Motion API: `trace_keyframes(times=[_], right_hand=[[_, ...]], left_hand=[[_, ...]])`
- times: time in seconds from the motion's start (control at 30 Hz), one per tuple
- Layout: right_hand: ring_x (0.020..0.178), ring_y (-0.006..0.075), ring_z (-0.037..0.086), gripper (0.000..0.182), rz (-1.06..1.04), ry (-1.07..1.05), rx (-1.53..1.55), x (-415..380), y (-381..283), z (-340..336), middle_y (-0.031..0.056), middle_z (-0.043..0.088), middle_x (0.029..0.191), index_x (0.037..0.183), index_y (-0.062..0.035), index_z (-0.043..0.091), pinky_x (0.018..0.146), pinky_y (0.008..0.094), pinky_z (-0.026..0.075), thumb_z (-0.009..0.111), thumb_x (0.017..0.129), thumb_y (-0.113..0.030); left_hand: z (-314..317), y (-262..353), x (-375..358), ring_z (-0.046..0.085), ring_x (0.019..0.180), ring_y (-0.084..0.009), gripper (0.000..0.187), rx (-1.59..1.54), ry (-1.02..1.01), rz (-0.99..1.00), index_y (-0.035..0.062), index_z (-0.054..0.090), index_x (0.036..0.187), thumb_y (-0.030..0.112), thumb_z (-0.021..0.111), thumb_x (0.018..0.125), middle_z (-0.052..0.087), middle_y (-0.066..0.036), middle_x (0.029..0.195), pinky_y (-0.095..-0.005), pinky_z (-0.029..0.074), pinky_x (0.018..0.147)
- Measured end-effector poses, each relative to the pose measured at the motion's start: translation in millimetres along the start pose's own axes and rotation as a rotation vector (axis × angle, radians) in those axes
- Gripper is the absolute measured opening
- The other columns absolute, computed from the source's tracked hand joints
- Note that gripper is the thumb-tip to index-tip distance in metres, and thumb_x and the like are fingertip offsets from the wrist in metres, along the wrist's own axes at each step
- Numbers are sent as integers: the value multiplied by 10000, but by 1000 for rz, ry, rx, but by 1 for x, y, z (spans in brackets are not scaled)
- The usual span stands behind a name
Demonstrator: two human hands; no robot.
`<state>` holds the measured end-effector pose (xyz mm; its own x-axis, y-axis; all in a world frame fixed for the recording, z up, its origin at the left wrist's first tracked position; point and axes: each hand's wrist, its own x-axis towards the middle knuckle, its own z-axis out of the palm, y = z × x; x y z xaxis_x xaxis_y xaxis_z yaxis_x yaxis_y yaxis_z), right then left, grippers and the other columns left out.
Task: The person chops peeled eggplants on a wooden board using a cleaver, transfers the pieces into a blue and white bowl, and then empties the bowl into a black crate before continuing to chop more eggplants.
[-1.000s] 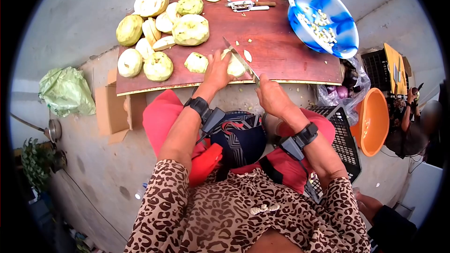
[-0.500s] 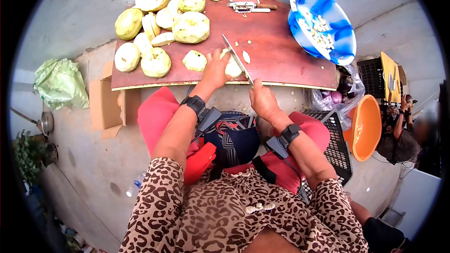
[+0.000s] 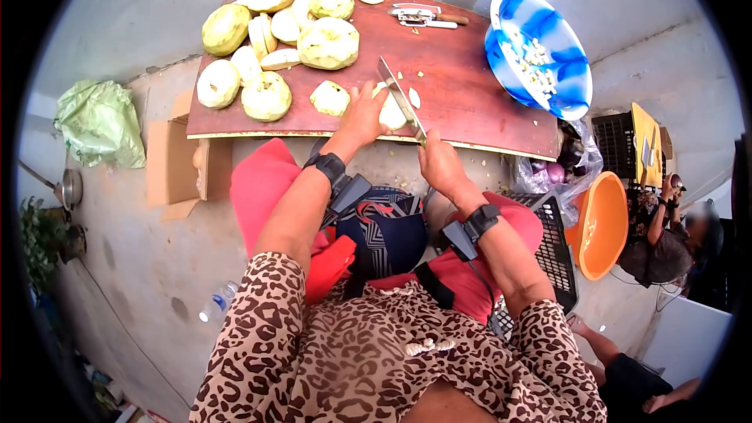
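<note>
A reddish wooden board [image 3: 462, 86] lies in front of me. My left hand [image 3: 362, 113] presses a pale peeled vegetable piece [image 3: 391, 115] against it. My right hand [image 3: 439, 166] grips the handle of a knife [image 3: 401, 99] whose blade rests against that piece on its right side. Another cut chunk [image 3: 330, 98] sits just left of my left hand. A small slice [image 3: 414, 97] lies right of the blade. Both wrists wear black straps.
Several peeled pale-green vegetables [image 3: 274, 31] crowd the board's far left. A peeler [image 3: 423, 15] lies at its far edge. A blue-white bowl [image 3: 539, 51] with diced bits sits right. An orange basin [image 3: 601, 223], black crate [image 3: 554, 254], cardboard box [image 3: 178, 164] and another person [image 3: 666, 239] surround me.
The view has shifted slightly. Both hands have stayed on the piece and the knife, with the blade still against the piece.
</note>
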<state>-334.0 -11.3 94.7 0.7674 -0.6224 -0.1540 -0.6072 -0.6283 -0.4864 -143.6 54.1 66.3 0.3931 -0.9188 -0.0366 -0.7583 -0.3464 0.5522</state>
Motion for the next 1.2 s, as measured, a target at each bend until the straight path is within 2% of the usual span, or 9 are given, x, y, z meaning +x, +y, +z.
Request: trace_keyframes(times=[0.07,0.27,0.47,0.57,0.73,0.9,1.03,1.2], right_hand=[[766,505,596,224,45,-11,7,-1,-1,3,320,600,738,958,30,393,692,560,474,544,891,-122],[774,508,591,203,-34,33,54,-4,5,4,322,600,755,948,30,406,686,557,472,547,884,-101],[789,494,605,175,-54,-41,-27,9,-10,-10,316,611,769,964,26,421,712,554,479,514,895,-105],[789,484,613,180,48,18,-56,9,-8,7,311,616,771,955,19,421,714,551,483,511,901,-127],[797,487,606,186,38,47,-19,17,-8,11,301,621,795,957,0,416,713,547,478,524,907,-143],[801,496,592,199,-5,89,61,9,-2,5,298,618,798,967,-10,407,701,543,468,546,899,-135],[807,487,601,201,15,11,-4,-2,-18,-11,297,621,804,973,-8,407,708,538,474,543,898,-136],[815,480,612,191,59,-90,-100,-12,-32,-21,307,620,800,969,-4,416,709,536,481,540,890,-125]], left_hand=[[-1,-1,0,404,1154,-391,845,-1,6,0,78,511,1305,168,871,545,412,-142,1327,-441,417,986],[0,-4,-1,396,1188,-387,854,-11,3,14,77,502,1321,169,868,555,411,-142,1355,-430,415,1001],[-1,-4,0,395,1201,-388,848,16,-19,0,80,496,1326,177,864,568,405,-136,1370,-425,413,1012],[0,-5,0,396,1201,-389,841,18,-16,2,81,493,1327,174,861,577,401,-133,1374,-426,414,1013],[0,-4,-1,391,1209,-391,816,15,-6,5,84,501,1313,171,860,585,396,-134,1380,-433,415,1012],[1,-8,-4,390,1209,-394,888,-10,14,31,68,434,1347,178,864,577,395,-142,1374,-438,407,1015],[3,-10,-4,398,1184,-398,895,-59,36,28,21,399,1330,181,860,579,406,-157,1342,-441,402,1004],[9,-13,-3,403,1169,-402,838,-41,81,36,8,425,1293,175,848,589,410,-169,1326,-442,402,993]])
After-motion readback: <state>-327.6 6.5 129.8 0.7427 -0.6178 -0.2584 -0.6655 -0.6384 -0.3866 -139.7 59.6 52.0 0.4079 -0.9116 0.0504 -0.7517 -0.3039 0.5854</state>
